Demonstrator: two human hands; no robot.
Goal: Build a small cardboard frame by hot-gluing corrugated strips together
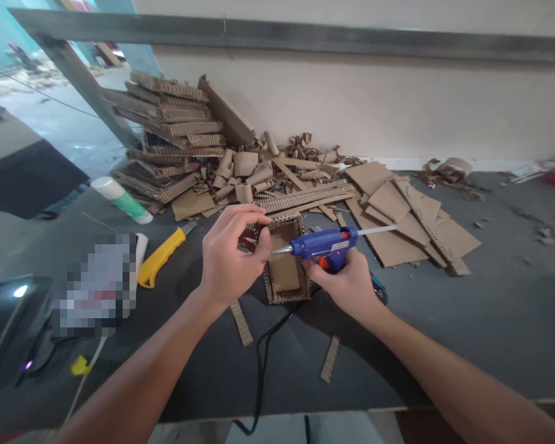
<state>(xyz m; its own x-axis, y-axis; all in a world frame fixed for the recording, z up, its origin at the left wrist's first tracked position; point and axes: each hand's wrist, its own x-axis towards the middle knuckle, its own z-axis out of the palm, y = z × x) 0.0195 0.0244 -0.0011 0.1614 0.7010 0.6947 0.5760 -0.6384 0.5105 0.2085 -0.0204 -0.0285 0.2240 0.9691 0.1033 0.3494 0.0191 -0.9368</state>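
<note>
Glue gun [321,244] sits clamped in my right hand [349,280] above a cardboard tray [284,274]; my left hand [235,253] curls at its left side, whether gripping I can't tell.

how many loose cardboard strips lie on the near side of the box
2: one corrugated strip by the near left corner of the cardboard box, another strip farther right, closer to the table edge. More may be hidden.

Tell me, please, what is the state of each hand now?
Left hand: half-curled at the small rectangular brown cardboard box; whether it grips cannot be told.
Right hand: closed, holding the blue plastic glue gun.
</note>
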